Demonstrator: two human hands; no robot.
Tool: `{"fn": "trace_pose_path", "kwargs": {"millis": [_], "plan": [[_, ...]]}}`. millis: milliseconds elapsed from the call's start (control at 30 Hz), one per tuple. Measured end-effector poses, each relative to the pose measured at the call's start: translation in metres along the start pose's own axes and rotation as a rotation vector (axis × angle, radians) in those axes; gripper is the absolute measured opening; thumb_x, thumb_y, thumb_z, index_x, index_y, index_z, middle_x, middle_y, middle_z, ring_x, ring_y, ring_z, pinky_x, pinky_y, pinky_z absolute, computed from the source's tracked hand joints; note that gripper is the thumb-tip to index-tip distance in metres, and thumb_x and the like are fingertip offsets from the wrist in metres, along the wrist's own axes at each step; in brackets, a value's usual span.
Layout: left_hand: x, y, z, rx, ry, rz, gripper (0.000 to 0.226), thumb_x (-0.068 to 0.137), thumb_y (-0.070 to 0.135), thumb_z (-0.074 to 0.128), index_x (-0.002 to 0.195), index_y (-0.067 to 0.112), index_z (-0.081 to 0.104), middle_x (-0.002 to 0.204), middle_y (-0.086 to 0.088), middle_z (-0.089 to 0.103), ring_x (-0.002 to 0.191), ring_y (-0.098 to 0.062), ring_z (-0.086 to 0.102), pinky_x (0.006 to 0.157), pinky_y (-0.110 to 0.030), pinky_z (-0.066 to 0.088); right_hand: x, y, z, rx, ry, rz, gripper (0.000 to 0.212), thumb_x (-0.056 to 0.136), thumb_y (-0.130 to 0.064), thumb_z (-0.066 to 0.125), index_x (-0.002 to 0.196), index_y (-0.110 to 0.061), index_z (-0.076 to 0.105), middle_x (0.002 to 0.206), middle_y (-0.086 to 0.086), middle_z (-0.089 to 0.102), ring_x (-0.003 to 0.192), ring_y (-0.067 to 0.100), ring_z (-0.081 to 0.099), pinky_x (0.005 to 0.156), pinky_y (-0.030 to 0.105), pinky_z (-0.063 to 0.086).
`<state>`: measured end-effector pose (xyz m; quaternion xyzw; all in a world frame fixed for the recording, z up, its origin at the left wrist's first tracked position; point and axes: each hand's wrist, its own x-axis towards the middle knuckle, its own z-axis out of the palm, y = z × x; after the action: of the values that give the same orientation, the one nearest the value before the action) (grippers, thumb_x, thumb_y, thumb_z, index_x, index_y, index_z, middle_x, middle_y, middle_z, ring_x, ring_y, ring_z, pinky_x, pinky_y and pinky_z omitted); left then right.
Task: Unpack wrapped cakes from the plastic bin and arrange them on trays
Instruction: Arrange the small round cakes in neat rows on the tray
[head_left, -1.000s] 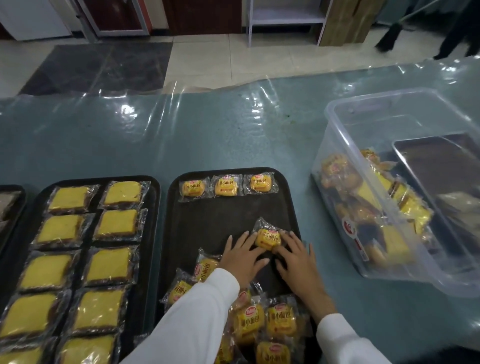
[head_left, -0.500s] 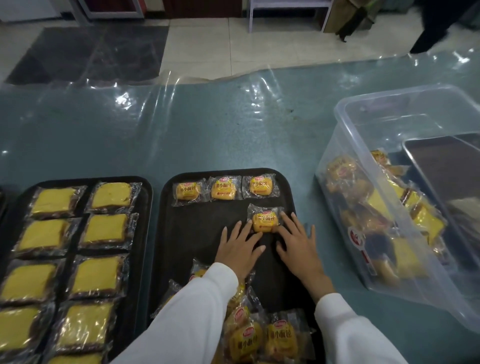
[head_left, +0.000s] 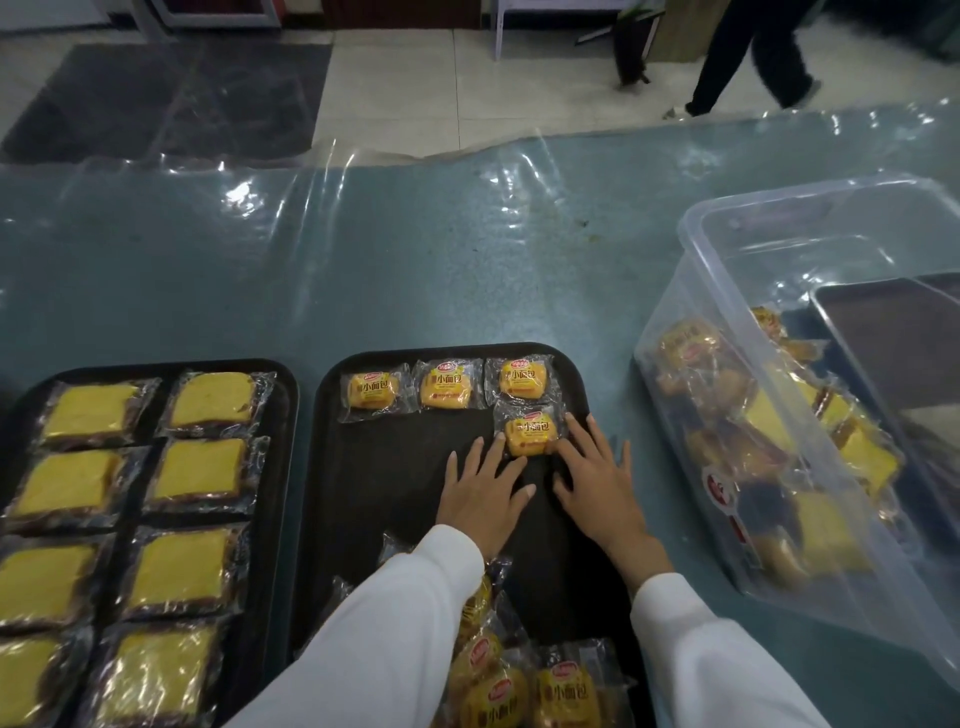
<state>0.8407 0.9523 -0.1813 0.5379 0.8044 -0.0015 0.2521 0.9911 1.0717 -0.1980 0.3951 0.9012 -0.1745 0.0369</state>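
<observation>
A small wrapped cake (head_left: 530, 435) is shown lying flat on the middle tray (head_left: 395, 467), directly below the rightmost of three like cakes (head_left: 436, 387) set in a row along the tray's far edge. The left hand (head_left: 480, 496) is laid palm-down on the tray with fingers spread, its fingertips touching the cake's left edge. The right hand (head_left: 597, 488) is likewise flat and spread, its fingertips resting against the cake's right side. The cake is thus flanked by both hands but gripped by neither; no fingers are curled around it. Both forearms are covered by white sleeves (head_left: 395, 634).

A loose heap of small cakes (head_left: 524, 691) is seen at the near end of the same tray, partly hidden beneath the left sleeve. The left tray (head_left: 288, 415) is filled with larger square yellow cakes (head_left: 202, 467), laid in two columns in clear wrappers.

At right, a clear plastic bin (head_left: 727, 291) is stood on the surface (head_left: 363, 260), just beside the middle tray; further wrapped cakes (head_left: 810, 467) are visible through its wall. The surface is blue-green and overlaid with a wrinkled transparent sheet (head_left: 519, 171). Beyond the surface, a tiled floor (head_left: 405, 83) and the legs of a person (head_left: 748, 57) are seen.
</observation>
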Motion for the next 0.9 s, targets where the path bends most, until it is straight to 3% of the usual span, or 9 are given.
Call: {"fn": "trace_pose_path", "kwargs": {"millis": [167,333,500,633,800,900], "plan": [[-0.009,-0.007,-0.002,-0.050,-0.020,0.023,0.056,0.108,0.055,0.024,0.160,0.034,0.026,0.172,0.004,0.006,0.158,-0.024,-0.001,0.127,-0.052,0.006,-0.017,-0.006,-0.005,0.048,0.012,0.034,0.038,0.103,-0.032,0.057,0.141,-0.031,0.056,0.171,0.001,0.021,0.161,0.024,0.000,0.125,0.064,0.004],[-0.037,-0.021,-0.004,-0.133,-0.011,0.027,0.055,0.108,0.053,0.028,0.158,0.030,0.033,0.170,0.006,0.017,0.158,-0.020,0.005,0.128,-0.048,0.009,-0.044,-0.014,-0.009,0.129,0.004,0.030,0.032,0.104,-0.032,0.056,0.136,-0.029,0.060,0.168,-0.001,0.028,0.160,0.022,0.005,0.127,0.057,0.011],[-0.072,-0.035,-0.005,-0.162,0.008,0.009,0.052,0.109,0.050,0.033,0.154,0.027,0.040,0.167,0.007,0.025,0.157,-0.017,0.011,0.128,-0.046,0.012,-0.070,-0.026,-0.009,0.147,-0.009,-0.021,0.028,0.102,-0.031,0.059,0.130,-0.032,0.063,0.157,-0.004,0.045,0.154,0.018,0.027,0.125,0.049,0.025],[-0.103,-0.047,0.001,-0.170,0.027,-0.003,0.051,0.108,0.047,0.038,0.154,0.027,0.040,0.166,0.007,0.029,0.156,-0.016,0.016,0.127,-0.046,0.016,-0.096,-0.044,-0.014,0.168,-0.067,-0.063,0.028,0.102,-0.028,0.059,0.130,-0.031,0.064,0.144,-0.009,0.055,0.134,0.015,0.052,0.116,0.042,0.040],[-0.139,-0.058,0.006,-0.186,0.053,-0.027,0.046,0.107,0.040,0.043,0.151,0.026,0.044,0.162,0.005,0.036,0.151,-0.019,0.028,0.125,-0.041,0.022,-0.128,-0.066,-0.018,0.173,-0.144,-0.104,0.031,0.104,-0.028,0.057,0.134,-0.026,0.065,0.141,-0.010,0.059,0.123,0.014,0.060,0.108,0.031,0.047],[-0.159,-0.066,0.011,-0.193,0.050,-0.038,0.040,0.105,0.035,0.046,0.144,0.026,0.049,0.155,0.004,0.045,0.143,-0.021,0.040,0.119,-0.043,0.034,-0.140,-0.080,-0.014,0.190,-0.188,-0.120,0.030,0.103,-0.030,0.059,0.132,-0.030,0.065,0.132,-0.011,0.063,0.117,0.012,0.063,0.104,0.031,0.051]]}}
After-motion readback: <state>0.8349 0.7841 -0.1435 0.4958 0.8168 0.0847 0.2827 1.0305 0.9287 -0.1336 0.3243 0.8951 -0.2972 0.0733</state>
